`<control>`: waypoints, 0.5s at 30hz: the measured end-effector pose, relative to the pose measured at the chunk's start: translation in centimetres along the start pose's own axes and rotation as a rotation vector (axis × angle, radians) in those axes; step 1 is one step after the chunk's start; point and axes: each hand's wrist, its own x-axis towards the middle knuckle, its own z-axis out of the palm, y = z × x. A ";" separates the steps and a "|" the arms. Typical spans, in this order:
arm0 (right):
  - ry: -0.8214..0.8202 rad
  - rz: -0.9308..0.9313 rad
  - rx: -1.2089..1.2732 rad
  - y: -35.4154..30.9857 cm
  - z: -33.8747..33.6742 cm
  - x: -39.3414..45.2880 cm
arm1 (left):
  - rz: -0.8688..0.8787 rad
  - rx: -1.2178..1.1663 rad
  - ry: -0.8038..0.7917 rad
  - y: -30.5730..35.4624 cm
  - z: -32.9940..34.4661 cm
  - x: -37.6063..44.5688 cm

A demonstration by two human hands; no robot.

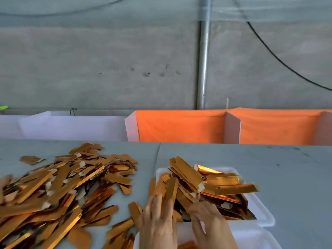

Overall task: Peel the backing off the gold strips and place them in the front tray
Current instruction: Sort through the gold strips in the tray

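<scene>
A big loose heap of gold strips (pixel 59 187) with pale backing tabs covers the left of the grey table. A white tray (pixel 264 211) right of centre holds a pile of gold strips (pixel 212 182). The rim of a second white tray (pixel 251 238) shows at the bottom edge, nearest me. My left hand (pixel 158 223) lies with straight fingers over a few upright strips (pixel 167 186) at the tray's left rim. My right hand (pixel 212 225) reaches left into the tray's near corner. Its fingertips are among the strips and blurred, so any hold is unclear.
Single strips lie scattered on the table (pixel 287 168) between the heap and my hands. White (pixel 75 126) and orange (pixel 181 126) partition boards stand along the table's far edge. Behind them are a grey wall, a metal pole (pixel 203 69) and a black cable.
</scene>
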 end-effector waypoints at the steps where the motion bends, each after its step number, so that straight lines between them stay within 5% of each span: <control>1: -0.017 -0.029 -0.022 0.5 0.6 0.1 | -0.018 0.004 -0.014 0.0 0.4 0.3; 6: -0.062 -0.111 -0.180 1.2 1.4 0.7 | 0.112 -0.133 0.031 -0.4 2.4 0.2; 10: -0.046 -0.079 -0.220 1.8 0.9 0.2 | 0.050 -0.148 -0.172 0.1 2.0 0.0; 15: -0.102 -0.047 -0.137 2.0 0.8 -0.1 | -0.044 -0.139 -0.089 0.8 1.6 -0.1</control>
